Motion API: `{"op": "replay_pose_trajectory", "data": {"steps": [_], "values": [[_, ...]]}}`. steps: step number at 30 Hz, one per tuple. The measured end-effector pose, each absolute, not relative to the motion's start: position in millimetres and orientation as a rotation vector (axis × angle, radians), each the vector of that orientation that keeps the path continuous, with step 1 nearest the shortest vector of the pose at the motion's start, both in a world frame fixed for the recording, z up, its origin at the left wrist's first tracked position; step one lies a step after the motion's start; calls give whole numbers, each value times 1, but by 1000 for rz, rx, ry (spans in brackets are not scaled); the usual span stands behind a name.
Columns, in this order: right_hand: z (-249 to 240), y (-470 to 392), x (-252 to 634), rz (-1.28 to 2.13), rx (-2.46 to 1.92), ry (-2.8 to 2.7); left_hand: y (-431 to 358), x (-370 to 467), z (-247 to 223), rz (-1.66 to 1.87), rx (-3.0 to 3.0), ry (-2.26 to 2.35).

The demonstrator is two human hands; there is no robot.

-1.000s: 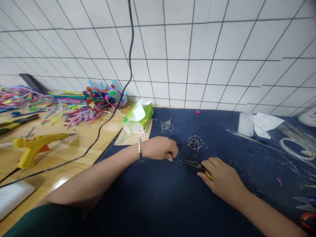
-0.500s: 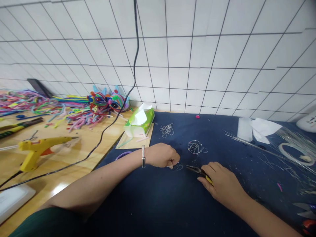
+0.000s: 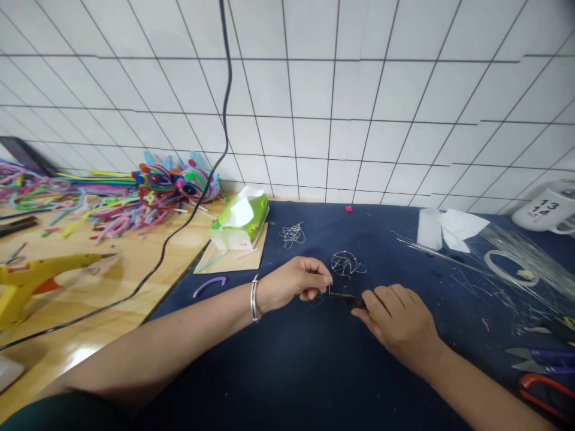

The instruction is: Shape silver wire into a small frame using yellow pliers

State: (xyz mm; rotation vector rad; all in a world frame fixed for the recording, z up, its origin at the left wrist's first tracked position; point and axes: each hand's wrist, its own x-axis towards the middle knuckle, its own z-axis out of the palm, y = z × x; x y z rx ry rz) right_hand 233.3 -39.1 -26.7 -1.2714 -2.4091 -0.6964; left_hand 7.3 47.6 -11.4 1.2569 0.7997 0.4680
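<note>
My left hand (image 3: 300, 279) pinches a thin wire (image 3: 330, 288) between thumb and forefinger, its wrist ringed by silver bangles. My right hand (image 3: 399, 320) is wrapped round needle-nose pliers (image 3: 348, 299), whose dark jaws point left and meet the wire just beside my left fingertips. Whether the jaws are clamped is too small to tell. Just beyond the hands lies a round wire piece (image 3: 345, 263) with small beads on its rim. A tangle of silver wire (image 3: 292, 235) rests farther back on the dark blue cloth (image 3: 287, 365).
A tissue pack (image 3: 242, 218) sits left on a wooden board. Farther left lie a yellow glue gun (image 3: 49, 272) and a heap of pipe cleaners (image 3: 130, 215). A black cable (image 3: 179, 230) crosses there. At right are straight wires (image 3: 516, 251), scissors (image 3: 541, 359) and a mug (image 3: 545, 206).
My left hand has turned so its thumb and fingertips show, and the pliers' tips have come up to the wire there. The whole view has shifted to the right.
</note>
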Motion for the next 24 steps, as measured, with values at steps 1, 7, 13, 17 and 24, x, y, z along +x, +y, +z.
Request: {"op": "replay_pose_trajectory", "data": {"steps": [1, 7, 13, 17, 24], "values": [[-26, -39, 234, -730, -1263, -2410, 46, 8, -12, 475, 1210, 797], [-25, -39, 235, -824, -1249, -2396, 43, 10, -15, 484, 1090, 770], [-23, -40, 236, -838, -1236, -2396, 42, 11, -16, 466, 1063, 764], [-21, -40, 235, -812, -1246, -2436, 42, 11, -17, 456, 1072, 773], [-20, -41, 236, -792, -1248, -2472, 41, 12, -18, 466, 1158, 780]]}}
